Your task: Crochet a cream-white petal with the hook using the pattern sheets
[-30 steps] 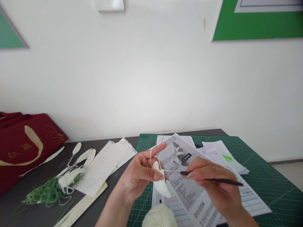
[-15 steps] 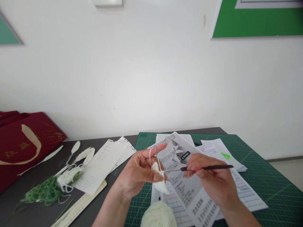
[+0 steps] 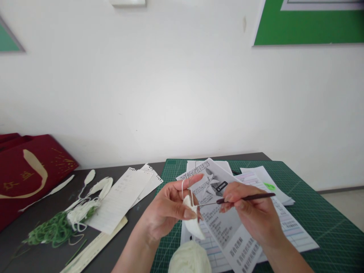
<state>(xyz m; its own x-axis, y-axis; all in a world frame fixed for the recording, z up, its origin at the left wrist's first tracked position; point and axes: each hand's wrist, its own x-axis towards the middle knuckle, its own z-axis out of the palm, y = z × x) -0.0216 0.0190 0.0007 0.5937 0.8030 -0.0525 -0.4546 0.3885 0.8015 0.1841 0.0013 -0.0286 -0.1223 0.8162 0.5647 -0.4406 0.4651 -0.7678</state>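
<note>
Between the thumb and fingers of my left hand [image 3: 165,206] is pinched a small white crochet piece [image 3: 193,227], shaped like a petal. White yarn [image 3: 182,185] loops over the raised index finger of that hand and runs down to the piece. My right hand [image 3: 253,212] grips a crochet hook [image 3: 257,196] with a dark handle, held almost level. The hook's thin metal shaft points left, its tip at the upper edge of the piece, in or against the stitches. Below the hands sits a ball of cream yarn [image 3: 190,258].
Printed pattern sheets [image 3: 224,223] lie on a green cutting mat [image 3: 321,216] under the hands. To the left are handwritten pages [image 3: 119,197], tangled green yarn [image 3: 54,227], white crocheted petals [image 3: 90,177], a pale strip [image 3: 96,246] and a dark red bag [image 3: 34,167]. A wall stands behind.
The hook's handle end has dipped and shifted slightly left. The white piece hangs slightly lower, tilted a little more. Both hands keep their hold, and the view has moved very slightly.
</note>
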